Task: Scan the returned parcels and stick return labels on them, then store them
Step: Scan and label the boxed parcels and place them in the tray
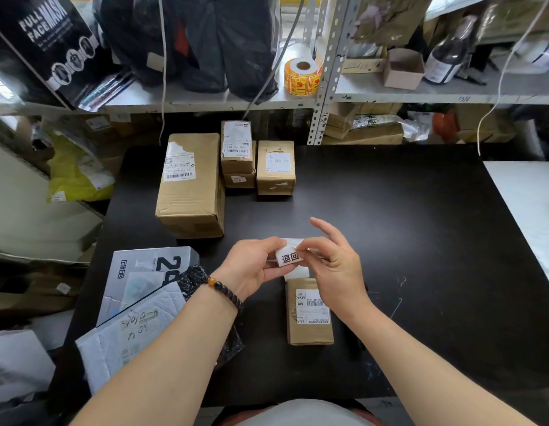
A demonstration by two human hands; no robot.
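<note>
Our left hand (pixel 251 265) pinches a white return label (pixel 289 257) printed with black characters, and our right hand (pixel 337 265) nips its other edge between thumb and forefinger, the remaining fingers fanned out. Just beneath both hands a small brown parcel (pixel 310 315) lies flat on the black table (pixel 420 241). Beyond the left hand sits a larger carton (pixel 190 186), with smaller boxes (pixel 275 167) farther off.

The left hand (pixel 251 267) and right hand (pixel 336 265) hide the far end of the small brown parcel (pixel 310 321) and the edges of the return label (pixel 289 257). The parcel's shipping print is too small to read.
</note>
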